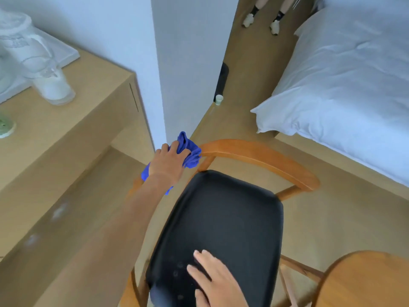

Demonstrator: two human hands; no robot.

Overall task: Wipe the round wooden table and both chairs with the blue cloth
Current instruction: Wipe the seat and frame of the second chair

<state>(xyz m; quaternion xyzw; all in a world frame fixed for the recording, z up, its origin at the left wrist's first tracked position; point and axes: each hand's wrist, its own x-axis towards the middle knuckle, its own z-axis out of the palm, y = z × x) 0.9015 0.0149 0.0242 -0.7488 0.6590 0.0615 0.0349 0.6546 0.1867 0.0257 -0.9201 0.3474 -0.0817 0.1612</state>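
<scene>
A wooden chair with a curved backrest rail (261, 156) and a black padded seat (225, 218) stands in the middle of the view. My left hand (168, 162) grips the bunched blue cloth (190, 151) and holds it against the left end of the rail. Part of the cloth hangs below my wrist. My right hand (217, 282) lies flat on the near part of the black seat with straight fingers. The edge of the round wooden table (365, 282) shows at the bottom right.
A light wooden desk (66, 134) at the left carries a glass jar (55, 87) and white items. A bed with white bedding (345, 85) fills the right. Another person's feet (261, 21) stand at the top. A small cup (219, 99) sits on the floor by the wall corner.
</scene>
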